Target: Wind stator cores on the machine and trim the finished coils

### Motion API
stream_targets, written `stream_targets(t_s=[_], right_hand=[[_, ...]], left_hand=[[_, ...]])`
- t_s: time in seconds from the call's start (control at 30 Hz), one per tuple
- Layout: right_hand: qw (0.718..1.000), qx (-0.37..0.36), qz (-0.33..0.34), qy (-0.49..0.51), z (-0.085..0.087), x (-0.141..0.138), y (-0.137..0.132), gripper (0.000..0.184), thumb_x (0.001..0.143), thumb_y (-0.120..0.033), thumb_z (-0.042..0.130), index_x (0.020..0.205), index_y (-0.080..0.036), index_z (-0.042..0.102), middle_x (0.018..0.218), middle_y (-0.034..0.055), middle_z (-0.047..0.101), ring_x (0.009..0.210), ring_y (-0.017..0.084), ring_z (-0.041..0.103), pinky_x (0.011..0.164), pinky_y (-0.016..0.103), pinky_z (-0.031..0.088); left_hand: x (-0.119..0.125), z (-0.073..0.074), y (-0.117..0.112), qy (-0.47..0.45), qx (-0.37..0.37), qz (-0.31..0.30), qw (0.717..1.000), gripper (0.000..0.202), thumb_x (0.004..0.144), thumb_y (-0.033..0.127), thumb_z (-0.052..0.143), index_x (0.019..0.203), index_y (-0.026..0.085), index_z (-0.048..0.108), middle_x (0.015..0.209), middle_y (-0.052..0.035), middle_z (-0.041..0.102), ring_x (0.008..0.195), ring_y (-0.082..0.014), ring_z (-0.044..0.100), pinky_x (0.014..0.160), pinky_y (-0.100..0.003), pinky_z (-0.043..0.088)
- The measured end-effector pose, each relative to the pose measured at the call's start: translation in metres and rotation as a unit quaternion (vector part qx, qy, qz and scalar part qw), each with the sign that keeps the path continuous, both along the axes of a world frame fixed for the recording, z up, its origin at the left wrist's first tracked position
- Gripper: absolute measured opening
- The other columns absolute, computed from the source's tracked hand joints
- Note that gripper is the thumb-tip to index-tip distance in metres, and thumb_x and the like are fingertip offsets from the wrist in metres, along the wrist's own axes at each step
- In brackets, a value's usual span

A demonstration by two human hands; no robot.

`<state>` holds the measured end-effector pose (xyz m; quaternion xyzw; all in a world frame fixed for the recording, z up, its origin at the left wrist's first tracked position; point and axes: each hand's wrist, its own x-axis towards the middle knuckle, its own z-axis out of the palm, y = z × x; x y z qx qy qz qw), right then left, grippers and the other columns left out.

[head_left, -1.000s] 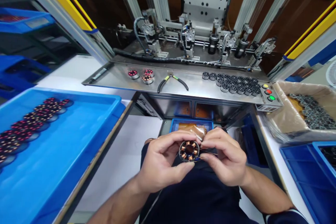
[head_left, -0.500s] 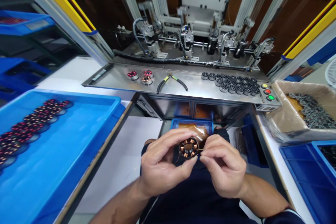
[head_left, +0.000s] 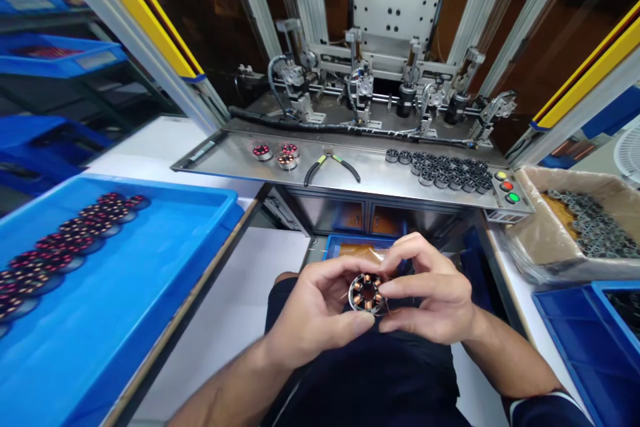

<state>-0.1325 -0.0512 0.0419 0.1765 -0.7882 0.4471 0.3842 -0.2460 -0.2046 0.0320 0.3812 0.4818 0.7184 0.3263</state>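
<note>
My left hand (head_left: 325, 310) is closed around a motor stator (head_left: 367, 293), a round ring with copper coils on dark teeth, held above my lap. The forefinger lies along its top and the thumb along its lower rim. At the stator's right edge is my right hand (head_left: 433, 290), fingers apart. One fingertip touches or nearly touches the coils there, and the thumb stays below, away from the ring. Thin copper wire ends (head_left: 387, 307) stick out between the stator and the right fingers; the hand partly hides them.
On the metal ledge (head_left: 230, 157) lie three wound stators (head_left: 287, 161), cutting pliers (head_left: 331, 163) and several dark stator cores (head_left: 450, 170). A machine (head_left: 360, 87) stands behind. Wound stators fill part of the left blue tray (head_left: 165, 247). A lined box (head_left: 545, 233) of cores is right, beside control buttons (head_left: 507, 186).
My right thumb and forefinger have come apart from a pinch on a wire. The right fingers have moved left onto the stator's edge, and the view has shifted slightly.
</note>
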Motion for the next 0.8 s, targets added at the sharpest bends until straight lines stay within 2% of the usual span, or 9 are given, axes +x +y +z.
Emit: stream_targets(t_s=[0.13,0.23,0.33,0.43,0.5,0.67,0.8], right_hand=[[1.000,0.020,0.015,0.008,0.004,-0.004,0.000,0.019,0.090,-0.032,0.073,0.107,-0.025,0.073,0.100,0.0081,0.067,0.088,0.019,0.063,0.074,0.039,0.057],[0.999,0.033,-0.006,0.034,0.000,-0.002,-0.003,0.010,0.091,-0.028,0.072,0.098,-0.022,0.074,0.098,0.0080,0.067,0.087,0.019,0.062,0.072,0.037,0.056],[0.991,0.073,-0.077,0.081,-0.006,0.006,-0.007,0.008,0.090,-0.020,0.071,0.098,-0.019,0.073,0.096,0.0083,0.069,0.088,0.019,0.062,0.072,0.037,0.056],[0.968,0.137,-0.178,0.111,-0.009,0.016,-0.014,0.014,0.090,-0.015,0.068,0.103,-0.020,0.071,0.087,0.0059,0.069,0.085,0.019,0.060,0.072,0.037,0.057],[0.955,0.151,-0.226,0.115,-0.009,0.019,-0.020,0.018,0.091,-0.013,0.066,0.106,-0.020,0.071,0.082,0.0047,0.069,0.081,0.019,0.060,0.071,0.036,0.058],[0.958,0.041,-0.260,0.112,-0.012,0.015,-0.037,0.030,0.091,-0.007,0.062,0.117,-0.020,0.069,0.083,0.0057,0.068,0.075,0.018,0.062,0.065,0.036,0.057],[0.958,-0.050,-0.266,0.090,-0.017,0.009,-0.050,0.026,0.091,-0.006,0.060,0.111,-0.020,0.070,0.083,0.0050,0.067,0.073,0.017,0.064,0.063,0.034,0.057]], left_hand=[[-0.001,-0.003,-0.002,-0.028,-0.021,-0.048,0.998,0.041,0.069,0.045,0.086,0.101,0.020,0.079,0.086,-0.0117,0.079,0.079,-0.0262,0.077,0.071,-0.033,0.063],[-0.001,-0.004,-0.002,-0.051,-0.026,-0.081,0.995,0.039,0.071,0.042,0.085,0.103,0.020,0.078,0.091,-0.0117,0.079,0.082,-0.0265,0.077,0.071,-0.031,0.063],[0.001,-0.004,0.000,-0.073,-0.017,-0.083,0.994,0.037,0.071,0.040,0.086,0.103,0.023,0.078,0.098,-0.0110,0.080,0.084,-0.0245,0.077,0.072,-0.029,0.062],[0.005,-0.003,0.002,-0.073,0.015,-0.038,0.997,0.037,0.067,0.034,0.089,0.102,0.024,0.079,0.097,-0.0097,0.080,0.086,-0.0223,0.077,0.077,-0.027,0.062],[0.008,-0.003,0.004,-0.051,0.042,-0.005,0.998,0.037,0.067,0.027,0.090,0.103,0.025,0.079,0.098,-0.0086,0.080,0.092,-0.0220,0.076,0.082,-0.027,0.062],[0.014,-0.004,0.007,0.021,0.089,0.069,0.993,0.048,0.067,0.006,0.086,0.108,0.029,0.077,0.107,-0.0032,0.078,0.104,-0.0176,0.074,0.090,-0.021,0.059],[0.016,-0.008,0.008,0.050,0.115,0.113,0.986,0.051,0.066,0.002,0.085,0.109,0.028,0.076,0.109,-0.0037,0.076,0.105,-0.0180,0.074,0.085,-0.020,0.060]])
